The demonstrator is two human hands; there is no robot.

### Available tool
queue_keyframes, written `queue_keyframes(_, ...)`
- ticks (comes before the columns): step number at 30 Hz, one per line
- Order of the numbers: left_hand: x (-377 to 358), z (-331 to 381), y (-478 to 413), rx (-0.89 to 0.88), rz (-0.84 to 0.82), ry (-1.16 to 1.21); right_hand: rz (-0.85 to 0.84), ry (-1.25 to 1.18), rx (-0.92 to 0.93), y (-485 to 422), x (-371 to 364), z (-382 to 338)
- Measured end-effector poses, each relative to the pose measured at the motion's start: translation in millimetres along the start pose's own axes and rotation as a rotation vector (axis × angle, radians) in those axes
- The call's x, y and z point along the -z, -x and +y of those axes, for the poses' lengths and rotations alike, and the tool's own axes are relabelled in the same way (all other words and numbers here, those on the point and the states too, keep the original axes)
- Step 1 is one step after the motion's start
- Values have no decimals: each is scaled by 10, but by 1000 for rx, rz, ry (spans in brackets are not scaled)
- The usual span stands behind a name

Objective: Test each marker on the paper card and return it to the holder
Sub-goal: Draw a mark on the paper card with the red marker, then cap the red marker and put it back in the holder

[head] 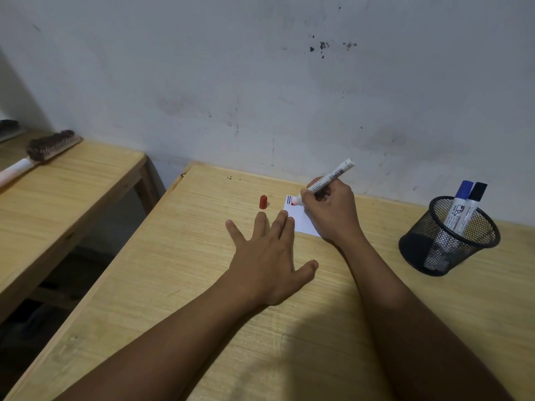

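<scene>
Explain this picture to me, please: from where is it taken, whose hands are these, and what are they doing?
The camera sits on a person's head, looking down at a wooden table. No machine here: both hands are the person's own. The right hand holds an uncapped red marker, its tip on a white paper card that already bears dark lines. The left hand lies flat and open beside the card. The red cap stands nearby. A mesh holder keeps a blue marker and a black marker.

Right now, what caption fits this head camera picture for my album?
Right hand tests red marker on paper card; left hand rests flat beside its red cap.
</scene>
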State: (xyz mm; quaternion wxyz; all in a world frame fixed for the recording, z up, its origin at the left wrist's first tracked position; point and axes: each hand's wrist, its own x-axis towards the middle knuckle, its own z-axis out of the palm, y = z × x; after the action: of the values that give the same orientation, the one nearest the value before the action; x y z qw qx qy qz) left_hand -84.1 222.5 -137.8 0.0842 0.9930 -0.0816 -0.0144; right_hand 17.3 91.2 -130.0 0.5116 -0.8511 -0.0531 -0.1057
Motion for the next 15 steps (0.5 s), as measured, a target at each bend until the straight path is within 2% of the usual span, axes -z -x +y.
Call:
queue_keyframes(4, -1, -1, 3, -4, -3, -9, 20, -21, -13, 2, 2, -14)
queue_keyframes(10, -2, -2, 16, -9, 72, -8, 184, -240, 7, 63, 70, -72)
queue_keyframes(13, 51, -1, 32, -24, 215, 6, 223, -320, 25, 69, 134, -140)
queue_keyframes(15, 127, -59, -24, 1, 413, 22, 216, -353, 23, 49, 189, -197)
